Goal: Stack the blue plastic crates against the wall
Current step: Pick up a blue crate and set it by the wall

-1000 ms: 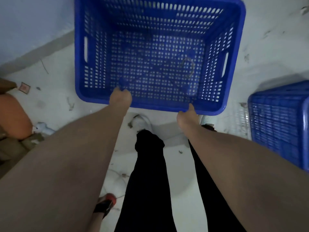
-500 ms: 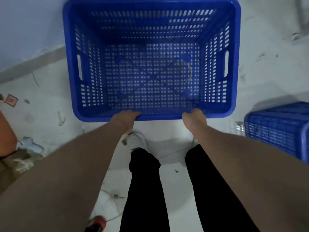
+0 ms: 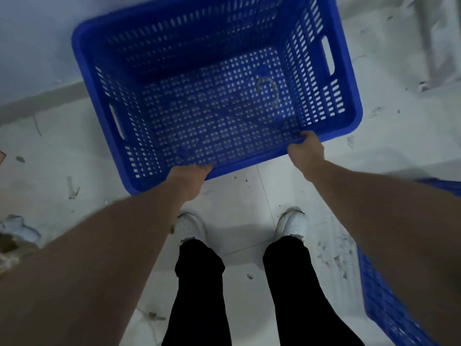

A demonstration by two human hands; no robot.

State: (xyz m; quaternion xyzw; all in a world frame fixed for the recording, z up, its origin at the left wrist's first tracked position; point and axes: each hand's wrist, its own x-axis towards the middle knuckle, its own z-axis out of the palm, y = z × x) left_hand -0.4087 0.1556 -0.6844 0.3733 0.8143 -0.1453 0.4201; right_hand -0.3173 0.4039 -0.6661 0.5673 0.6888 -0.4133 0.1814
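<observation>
A blue perforated plastic crate [image 3: 99, 78] fills the upper middle of the head view, open side up and turned a little, its far left corner next to the pale wall [image 3: 32, 33]. My left hand [image 3: 188, 177] is shut on the crate's near rim at the left. My right hand [image 3: 305, 148] grips the same rim further right. A curved scuff mark shows on the crate's floor. A second blue crate [image 3: 381, 303] lies at the lower right, partly hidden by my right forearm.
White tiled floor [image 3: 247, 203] with scattered debris lies under me. My two white shoes [image 3: 293, 222] stand just behind the held crate. Crumpled rubbish [image 3: 15, 236] sits at the left edge. A grey skirting strip [image 3: 42, 98] runs along the wall's foot.
The crate has moved away from me and turned anticlockwise, its left side now nearer the wall. My feet stand side by side. The second crate has slid toward the lower right.
</observation>
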